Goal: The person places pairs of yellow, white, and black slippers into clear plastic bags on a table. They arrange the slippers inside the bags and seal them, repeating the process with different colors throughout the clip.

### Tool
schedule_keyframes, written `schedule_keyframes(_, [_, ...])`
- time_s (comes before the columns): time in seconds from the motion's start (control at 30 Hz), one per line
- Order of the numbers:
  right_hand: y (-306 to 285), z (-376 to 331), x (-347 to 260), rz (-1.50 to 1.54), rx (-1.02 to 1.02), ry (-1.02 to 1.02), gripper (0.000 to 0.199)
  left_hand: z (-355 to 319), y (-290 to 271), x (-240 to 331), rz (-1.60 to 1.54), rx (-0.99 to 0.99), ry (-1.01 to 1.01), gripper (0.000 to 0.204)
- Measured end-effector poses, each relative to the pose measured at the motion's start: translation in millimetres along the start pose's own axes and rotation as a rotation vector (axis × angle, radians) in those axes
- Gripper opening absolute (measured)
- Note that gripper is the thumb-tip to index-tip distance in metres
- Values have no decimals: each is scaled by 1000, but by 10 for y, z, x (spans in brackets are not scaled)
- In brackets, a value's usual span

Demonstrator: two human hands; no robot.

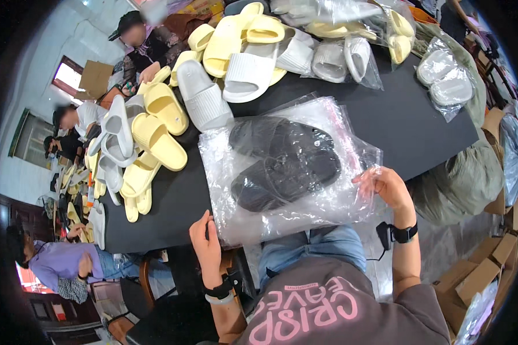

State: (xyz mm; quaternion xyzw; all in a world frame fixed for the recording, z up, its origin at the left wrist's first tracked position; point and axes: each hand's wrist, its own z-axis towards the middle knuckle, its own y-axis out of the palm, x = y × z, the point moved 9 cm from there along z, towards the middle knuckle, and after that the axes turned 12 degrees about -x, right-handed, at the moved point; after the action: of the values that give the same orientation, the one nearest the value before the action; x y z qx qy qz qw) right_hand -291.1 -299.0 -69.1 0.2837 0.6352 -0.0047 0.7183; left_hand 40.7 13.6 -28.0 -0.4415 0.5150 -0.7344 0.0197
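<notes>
A pair of black slide sandals [288, 164] lies in a clear plastic bag [360, 152], on top of a stack of clear plastic bags [221, 215] at the table's near edge. My right hand [385, 187] is at the bag's right end, its fingers bent around the loose film. My left hand [205, 238] is by the stack's lower left corner, thumb and forefinger apart, holding nothing I can see. Just beyond the stack a grey slide [204, 98] leans among the others.
Yellow slides [161, 141] and grey and white slides [250, 75] are heaped on the black table [385, 115] at left and back. Bagged white slides [446, 77] lie at the far right. Cardboard boxes [475, 282] stand at right. Several people work at left; one wears a purple top [66, 264].
</notes>
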Motion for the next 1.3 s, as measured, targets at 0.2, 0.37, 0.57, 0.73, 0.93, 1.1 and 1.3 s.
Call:
schedule_keyframes(0.2, [768,577,-690,-1311,-101,-242,41,229,277,-56,-324,-18,-16,42])
schedule_keyframes(0.37, [666,838,-562,-1321,-64,4,44,200,260,-79,-400,21,-25,40])
schedule_keyframes(0.57, [448,806,-249,-1152,-182,241,28,38,365,-226,-539,-46,-38,37])
schedule_keyframes(0.73, [732,836,-219,-1385,-438,269,20,-13,479,-343,-459,-36,-18,38])
schedule_keyframes(0.93, [1371,1038,-372,-1466,-568,-254,20,24,416,-247,-536,-55,-4,40])
schedule_keyframes(1.1, [1570,1331,161,-1724,-632,-251,31,28,430,-243,-548,-109,-1,41])
schedule_keyframes(1.3, [1513,1524,233,-1619,-680,-218,31,3,188,-338,-597,48,-29,40])
